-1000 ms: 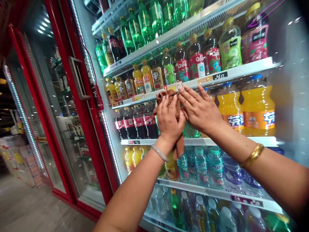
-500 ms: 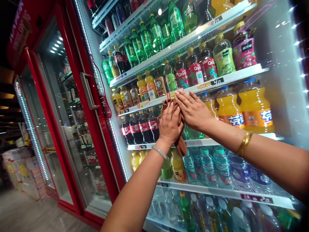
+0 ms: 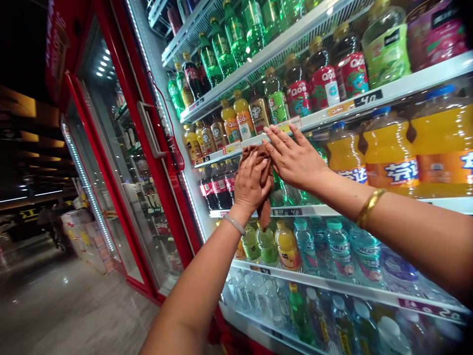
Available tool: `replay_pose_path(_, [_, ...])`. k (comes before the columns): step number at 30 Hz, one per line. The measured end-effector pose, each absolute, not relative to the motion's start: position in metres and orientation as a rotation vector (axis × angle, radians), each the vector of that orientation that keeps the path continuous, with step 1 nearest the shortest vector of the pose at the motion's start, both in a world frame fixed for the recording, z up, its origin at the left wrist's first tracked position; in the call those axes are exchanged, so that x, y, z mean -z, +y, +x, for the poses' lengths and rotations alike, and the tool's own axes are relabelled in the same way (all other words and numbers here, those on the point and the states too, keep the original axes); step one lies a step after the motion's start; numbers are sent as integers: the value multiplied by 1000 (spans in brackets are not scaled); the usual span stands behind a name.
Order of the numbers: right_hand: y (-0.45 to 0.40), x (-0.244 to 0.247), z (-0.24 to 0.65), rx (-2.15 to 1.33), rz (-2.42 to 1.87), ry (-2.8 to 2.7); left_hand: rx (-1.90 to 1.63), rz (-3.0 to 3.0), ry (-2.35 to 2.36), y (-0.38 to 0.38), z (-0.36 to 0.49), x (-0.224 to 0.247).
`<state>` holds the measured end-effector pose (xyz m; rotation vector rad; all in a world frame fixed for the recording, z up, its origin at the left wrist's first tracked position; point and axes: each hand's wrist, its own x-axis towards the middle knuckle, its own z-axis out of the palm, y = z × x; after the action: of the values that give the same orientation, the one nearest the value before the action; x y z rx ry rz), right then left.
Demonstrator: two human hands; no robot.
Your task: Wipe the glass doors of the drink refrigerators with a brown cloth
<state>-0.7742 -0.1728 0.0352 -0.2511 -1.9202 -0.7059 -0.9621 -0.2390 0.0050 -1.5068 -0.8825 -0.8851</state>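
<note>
My left hand [image 3: 250,183] presses a crumpled brown cloth [image 3: 264,213] against the clear glass front of a lit drinks fridge. Its fingers are bent over the cloth, and one end hangs below the palm. Close by on the right, my right hand [image 3: 297,157] lies flat with fingers stretched out and nothing in it; its fingertips are just right of the cloth. Behind the hands, cola bottles [image 3: 219,186] and green bottles [image 3: 279,195] stand partly hidden on a shelf. A pale bangle [image 3: 235,224] circles my left wrist, a gold one [image 3: 370,208] my right.
Shelves hold rows of bottles, among them large orange soda bottles [image 3: 391,150] and teal-capped water bottles [image 3: 340,249]. On the left are a red door frame [image 3: 125,98] with a metal handle [image 3: 151,129], stacked boxes [image 3: 86,241] and shiny floor [image 3: 81,315].
My view has swung, showing more floor on the left. The left hand and cloth have shifted slightly left across the glass, widening the gap from my right hand, which stays flat.
</note>
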Motion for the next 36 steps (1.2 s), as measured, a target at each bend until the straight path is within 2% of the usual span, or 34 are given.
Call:
replay_pose_path(6, [-172,-34,-776,692,-133,-2013,1125,-1285,-1019,-229,-959,-12])
replay_pose_path(11, [-169,-31,-779,706,-115,-1973,906,-1517,-926,-244,-983,-12])
replay_pose_path(16, [-167,-30,-780,704,-98,-1952,1152,-1259,-1049,-243,-982,-16])
replay_pose_path(21, [-164,-28,-781,743,-65,-1926,884,-1519,-927,-241,-977,3])
replay_pose_path(28, [-165,-28,-779,818,-82,-1900,1052,-1321,-942,-244,-991,-14])
replay_pose_path(32, [-170,-24,-795,819,-156,-1879,946,-1422,-936,-236,-976,-5])
replay_pose_path(36, [-179,-20,-828,687,-239,-1810,833,-1536,-1005,-244,-995,-9])
